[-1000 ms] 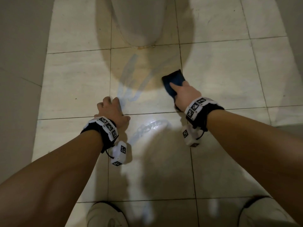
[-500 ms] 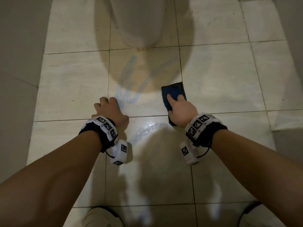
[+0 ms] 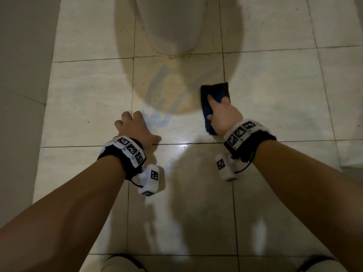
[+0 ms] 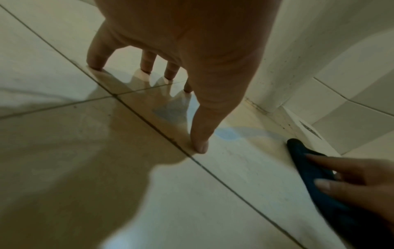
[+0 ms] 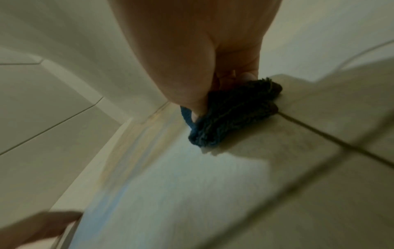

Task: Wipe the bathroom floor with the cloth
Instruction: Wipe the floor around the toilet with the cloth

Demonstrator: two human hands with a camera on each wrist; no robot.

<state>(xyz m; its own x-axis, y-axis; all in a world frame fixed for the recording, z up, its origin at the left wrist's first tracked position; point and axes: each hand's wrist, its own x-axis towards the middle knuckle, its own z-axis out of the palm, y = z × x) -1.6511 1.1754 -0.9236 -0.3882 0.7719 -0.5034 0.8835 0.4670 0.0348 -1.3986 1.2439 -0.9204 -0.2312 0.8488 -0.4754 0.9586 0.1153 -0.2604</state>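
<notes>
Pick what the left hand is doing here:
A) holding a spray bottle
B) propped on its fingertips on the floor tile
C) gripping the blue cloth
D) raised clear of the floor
B: the left hand stands on spread fingertips on the floor tile and holds nothing; the dark blue cloth lies under the right hand.

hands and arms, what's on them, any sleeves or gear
No sleeves: both forearms are bare. Behind the left hand and the right hand sits a black wrist strap, each topped by a row of three white blocks printed with black-and-white square markers. A small white box with the same markers hangs under each wrist, tied to the strap by a thin black cord.
</notes>
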